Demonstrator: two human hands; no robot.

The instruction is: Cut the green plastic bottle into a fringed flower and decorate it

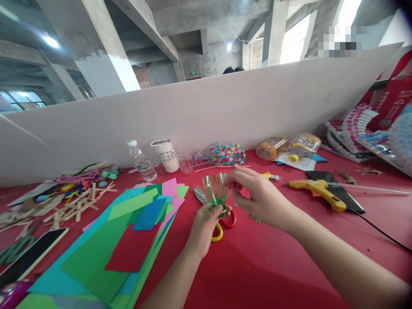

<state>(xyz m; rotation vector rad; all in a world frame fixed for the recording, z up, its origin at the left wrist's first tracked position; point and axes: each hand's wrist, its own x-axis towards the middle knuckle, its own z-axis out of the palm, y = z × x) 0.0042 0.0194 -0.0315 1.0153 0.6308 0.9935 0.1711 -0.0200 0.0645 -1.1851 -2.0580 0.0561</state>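
My left hand (205, 223) is closed round the base of a green plastic piece (216, 192) cut into upright strips like a fringe. My right hand (255, 194) reaches in from the right, and its fingertips pinch the top of one strip. Both hands hover just above the red table (273, 266). Scissors with red and yellow handles (225, 225) lie on the table right under the hands, partly hidden by them.
Coloured paper sheets (128, 231) spread at the left, with wooden sticks (69, 206) and a phone (30, 256) beyond. A yellow glue gun (317, 191) rests on a black pad at the right. A water bottle (141, 162), a paper cup (166, 155) and star-covered bottles (227, 154) stand along the white partition.
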